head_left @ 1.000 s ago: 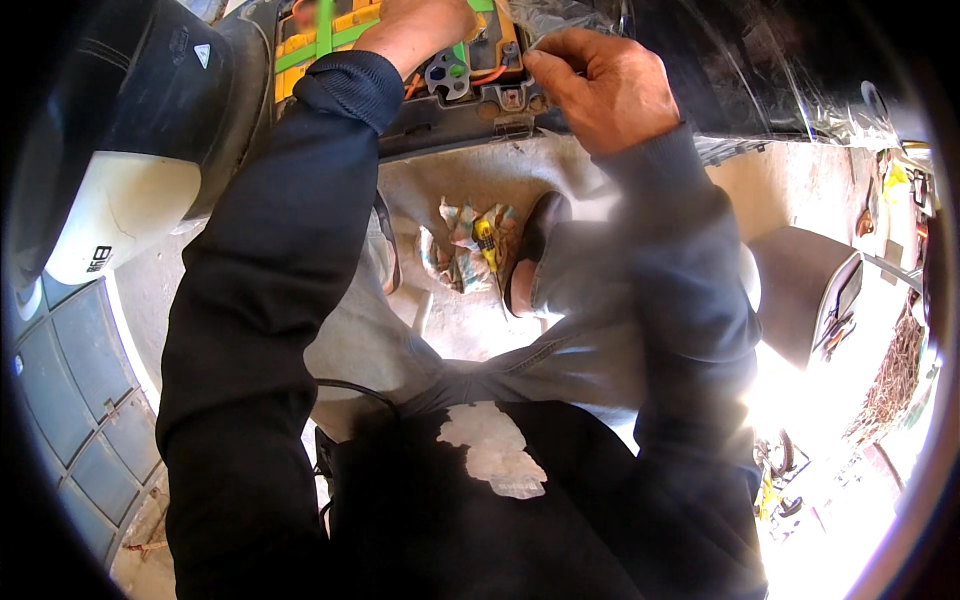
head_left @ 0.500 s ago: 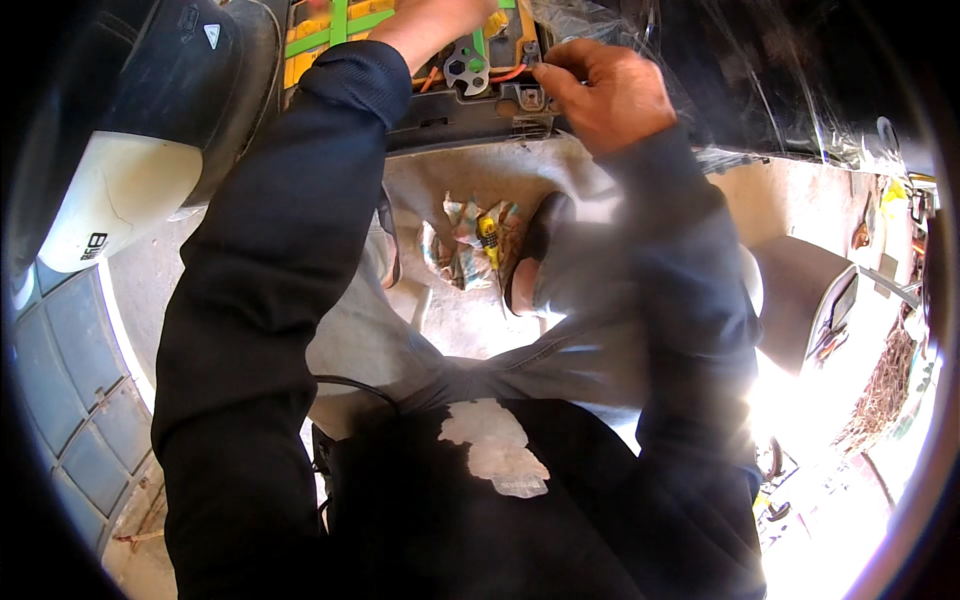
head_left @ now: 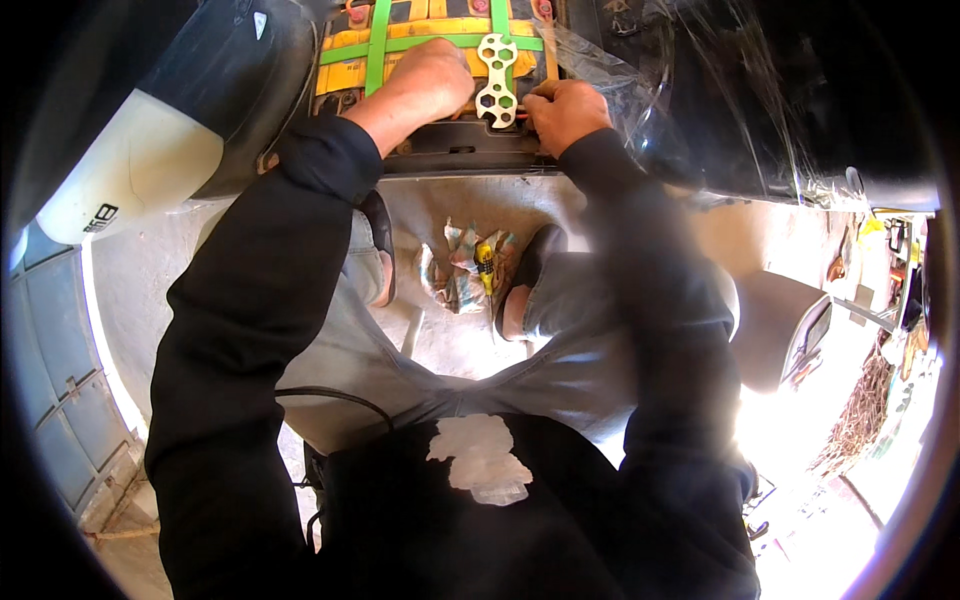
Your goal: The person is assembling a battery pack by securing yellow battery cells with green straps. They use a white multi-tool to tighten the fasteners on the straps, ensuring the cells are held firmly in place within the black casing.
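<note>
Wrench (head_left: 497,77): silver, flat, many-holed, lying over a green strap (head_left: 378,45) on the yellow pack (head_left: 345,74), its near end by the front rim.
Left hand (head_left: 425,82): bent into a fist over the pack's front, just left of the wrench; fingers hidden underneath, so I cannot tell what they hold.
Right hand (head_left: 572,112): at the pack's front right corner, thumb and forefinger nearly together beside the wrench's near end; anything between them is too small to tell.
Slip risk: a knock from either hand could tip the wrench over the rim.
Short risk: bare metal could bridge contacts if the wrench slid across them.
Snag risk: loose film (head_left: 612,85) beside the right hand could catch its fingers.
Edges: dark frame (head_left: 470,145) in front, rounded white panel (head_left: 135,165) to the left.
Room: little between the hands; more toward the person, above the floor (head_left: 465,200).
</note>
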A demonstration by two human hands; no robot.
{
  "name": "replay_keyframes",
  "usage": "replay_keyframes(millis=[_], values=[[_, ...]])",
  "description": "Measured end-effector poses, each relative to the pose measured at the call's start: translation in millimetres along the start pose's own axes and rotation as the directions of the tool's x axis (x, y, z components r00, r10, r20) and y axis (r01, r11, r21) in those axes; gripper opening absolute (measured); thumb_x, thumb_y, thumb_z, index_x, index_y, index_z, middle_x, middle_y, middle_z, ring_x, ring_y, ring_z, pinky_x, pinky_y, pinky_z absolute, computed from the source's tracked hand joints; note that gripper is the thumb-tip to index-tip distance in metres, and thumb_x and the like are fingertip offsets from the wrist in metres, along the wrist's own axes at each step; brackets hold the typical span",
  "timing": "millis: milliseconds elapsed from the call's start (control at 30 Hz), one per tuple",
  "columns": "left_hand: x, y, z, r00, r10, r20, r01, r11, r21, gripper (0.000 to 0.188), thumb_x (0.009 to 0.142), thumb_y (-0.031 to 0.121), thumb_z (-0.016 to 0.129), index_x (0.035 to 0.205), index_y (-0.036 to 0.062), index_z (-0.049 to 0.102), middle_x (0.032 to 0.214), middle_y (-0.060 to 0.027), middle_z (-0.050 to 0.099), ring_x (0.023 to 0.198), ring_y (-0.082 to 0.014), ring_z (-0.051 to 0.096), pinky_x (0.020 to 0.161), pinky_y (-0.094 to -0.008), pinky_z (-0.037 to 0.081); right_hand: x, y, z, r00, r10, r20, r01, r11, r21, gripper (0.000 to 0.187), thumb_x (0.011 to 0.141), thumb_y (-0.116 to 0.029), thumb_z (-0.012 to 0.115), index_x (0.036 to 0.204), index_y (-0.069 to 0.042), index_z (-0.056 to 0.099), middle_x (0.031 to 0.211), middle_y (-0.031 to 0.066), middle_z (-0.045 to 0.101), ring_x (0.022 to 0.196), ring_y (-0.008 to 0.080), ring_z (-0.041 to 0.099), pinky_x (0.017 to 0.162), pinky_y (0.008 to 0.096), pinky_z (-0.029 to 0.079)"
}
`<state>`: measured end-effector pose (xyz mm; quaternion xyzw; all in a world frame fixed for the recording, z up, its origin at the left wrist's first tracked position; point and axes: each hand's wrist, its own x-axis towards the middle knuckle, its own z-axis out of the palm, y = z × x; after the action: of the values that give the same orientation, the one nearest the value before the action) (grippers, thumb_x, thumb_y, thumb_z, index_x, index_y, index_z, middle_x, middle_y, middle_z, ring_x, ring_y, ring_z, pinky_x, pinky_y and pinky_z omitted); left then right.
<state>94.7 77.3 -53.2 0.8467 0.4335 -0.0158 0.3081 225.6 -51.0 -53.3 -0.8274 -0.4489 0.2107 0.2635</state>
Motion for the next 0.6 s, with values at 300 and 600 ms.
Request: replay_keyframes(millis=[300, 600], values=[[-15, 3, 0, 0.999, 0.004, -0.05, -0.007, 0.998, -0.061, 0.02, 0.077, 0.017, 0.063, 0.092, 0.0083, 0.072, 0.09, -0.0151, 0.068, 0.087, -0.0305, 0.065, 0.081, -0.037, 0.049, 10, -5, 7, 0.998, 0.043, 0.049, -0.042, 0.999, -0.017, 0.023, 0.072, -0.026, 0.062, 0.081, -0.007, 0.073, 0.082, 0.0182, 0.067, 0.08, 0.0347, 0.065, 0.079, 0.039, 0.052], [-15, 13, 2, 0.998, -0.062, -0.004, 0.062, 0.994, 0.093, 0.02, 0.076, 0.024, 0.065, 0.09, 0.0125, 0.073, 0.092, -0.0135, 0.068, 0.09, -0.0304, 0.064, 0.081, -0.0383, 0.049, 22, 14, 11, 0.981, 0.13, 0.144, -0.157, 0.967, 0.2, 0.025, 0.072, -0.028, 0.068, 0.078, -0.004, 0.073, 0.071, 0.0134, 0.068, 0.065, 0.0247, 0.067, 0.067, 0.0331, 0.053]])
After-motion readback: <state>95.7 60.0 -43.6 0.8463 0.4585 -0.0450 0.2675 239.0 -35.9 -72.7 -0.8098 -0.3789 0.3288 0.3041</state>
